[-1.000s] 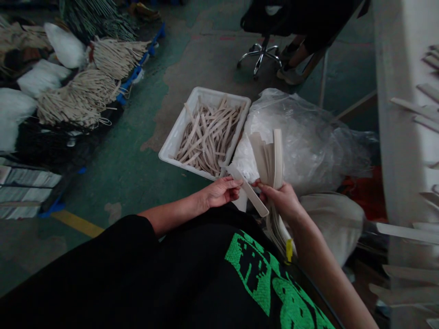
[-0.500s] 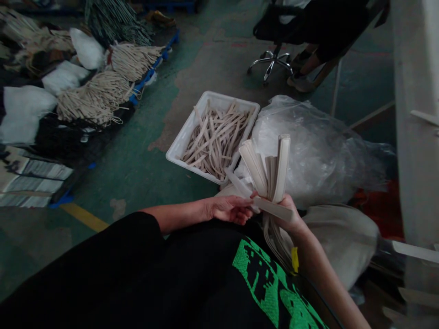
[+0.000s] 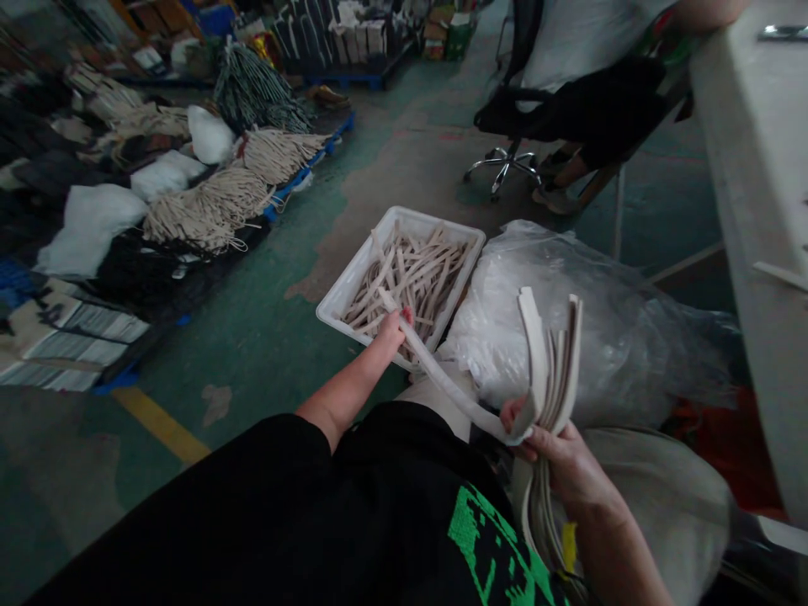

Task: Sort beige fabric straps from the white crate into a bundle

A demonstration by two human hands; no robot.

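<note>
My right hand (image 3: 559, 459) is closed round a bundle of flat beige straps (image 3: 555, 370), whose folded ends stand up above the fingers while the lengths hang below. A single pale strap (image 3: 442, 379) runs from that bundle to my left hand (image 3: 395, 328), which pinches it close to its far end. That hand is over the near edge of a white plastic tub (image 3: 341, 290). Many loose beige strips (image 3: 417, 261) lie tangled inside the tub. The left fingertips are partly hidden behind the strap and hand.
Clear plastic bags (image 3: 543, 311) lie right of the tub. On the left, a blue pallet (image 3: 344, 126) carries cord bundles (image 3: 208, 202) and white sacks (image 3: 94, 219). A person sits on a wheeled chair (image 3: 505, 156) at the back. A table (image 3: 751, 151) runs along the right.
My left hand has moved forward and away from the bundle, drawing one strap out straight toward the tub. The right hand still grips the bundle, now lower and farther right in view.
</note>
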